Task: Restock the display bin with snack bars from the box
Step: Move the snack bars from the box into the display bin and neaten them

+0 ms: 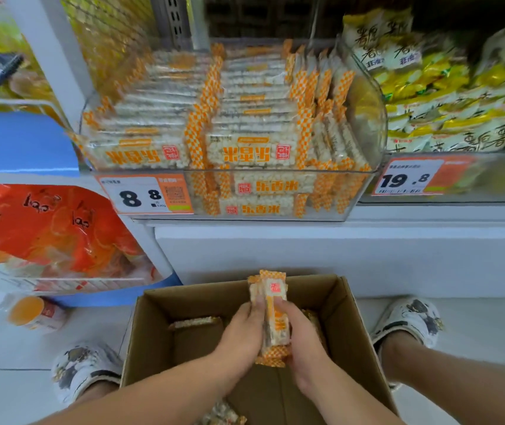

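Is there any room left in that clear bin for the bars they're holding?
Hardly: the display bin is packed to its rim, two flat stacks beside an upright row at its right wall. The box has bare floor at its left. Both hands grip the bars.

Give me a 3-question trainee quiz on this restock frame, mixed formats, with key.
1. True or false: the left hand and right hand both have a grip on the bars above the box.
2. Multiple choice: the price tag on the bin reads A) 19.8 B) 8.8 C) 5.5
3. Fill in: the bottle lies on the floor to the ___ of the box.

Key: 1 true; 2 B; 3 left
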